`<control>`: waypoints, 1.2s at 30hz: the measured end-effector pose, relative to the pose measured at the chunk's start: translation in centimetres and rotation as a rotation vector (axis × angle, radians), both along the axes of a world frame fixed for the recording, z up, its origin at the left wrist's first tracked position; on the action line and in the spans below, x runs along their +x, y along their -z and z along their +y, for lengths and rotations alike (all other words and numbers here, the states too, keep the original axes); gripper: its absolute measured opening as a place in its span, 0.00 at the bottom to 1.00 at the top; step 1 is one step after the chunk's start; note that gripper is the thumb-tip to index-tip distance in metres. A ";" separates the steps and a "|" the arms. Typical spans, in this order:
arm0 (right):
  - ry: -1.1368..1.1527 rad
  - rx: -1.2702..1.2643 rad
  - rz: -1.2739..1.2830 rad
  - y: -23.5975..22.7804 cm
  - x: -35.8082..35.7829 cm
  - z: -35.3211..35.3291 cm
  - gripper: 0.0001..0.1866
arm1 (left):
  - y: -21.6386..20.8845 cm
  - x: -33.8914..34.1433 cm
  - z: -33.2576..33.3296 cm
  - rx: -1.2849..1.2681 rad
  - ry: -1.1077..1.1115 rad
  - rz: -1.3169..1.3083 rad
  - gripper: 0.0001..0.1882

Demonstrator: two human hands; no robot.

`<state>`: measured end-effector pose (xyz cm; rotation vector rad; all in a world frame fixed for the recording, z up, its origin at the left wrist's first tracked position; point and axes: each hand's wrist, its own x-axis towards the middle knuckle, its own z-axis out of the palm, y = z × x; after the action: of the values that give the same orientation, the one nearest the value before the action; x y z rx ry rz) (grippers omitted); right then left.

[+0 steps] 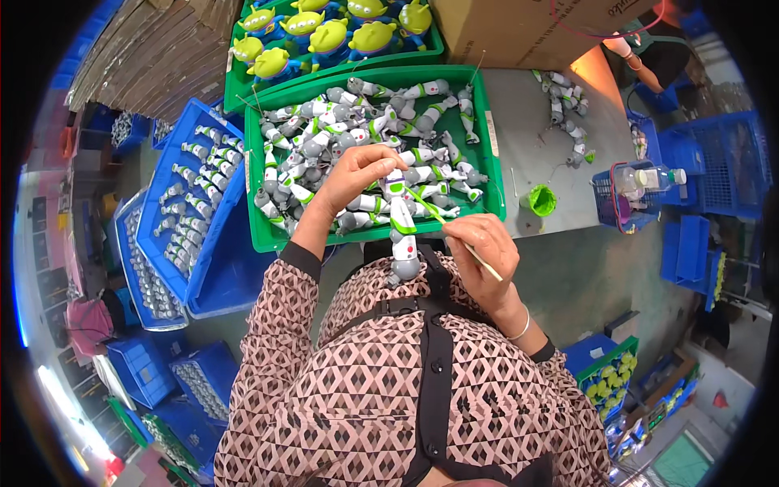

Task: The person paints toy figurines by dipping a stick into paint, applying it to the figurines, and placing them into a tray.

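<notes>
White-and-grey toy arm (402,228); green-banded

- Long jointed toy piece (404,250), centre: white and grey with lime-green bands, a purple stripe, a red dot.
- Slender stick (429,209), just right of centre: green, paling to yellow at its lower end.
- Rectangular plastic tray (497,174), 12 o'clock: bright green.
- Round-headed toy figures (329,36), between 11 and 12: yellow-green heads, blue bodies.
- Small pot (541,200), between 2 and 3: vivid green.
- Long-sleeved shirt (365,381), 6 o'clock: pink, black and brown diamond lattice, black placket.
</notes>
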<state>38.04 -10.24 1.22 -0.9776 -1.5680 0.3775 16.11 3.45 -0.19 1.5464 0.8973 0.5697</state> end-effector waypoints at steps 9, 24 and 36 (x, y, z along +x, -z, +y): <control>-0.006 0.041 -0.038 0.1 -0.9 0.4 0.15 | -0.6 -0.3 0.4 -0.006 0.018 0.023 0.15; -0.026 0.047 -0.081 -0.9 -0.8 0.9 0.15 | -1.5 -0.1 1.0 -0.014 0.025 0.027 0.15; -0.021 0.056 -0.091 -1.3 -1.0 1.2 0.16 | -1.9 -0.2 1.3 0.001 0.016 0.000 0.13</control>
<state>37.00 -9.03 2.52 -0.9470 -1.6635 0.3051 15.92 4.77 1.67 1.5526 0.8838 0.5587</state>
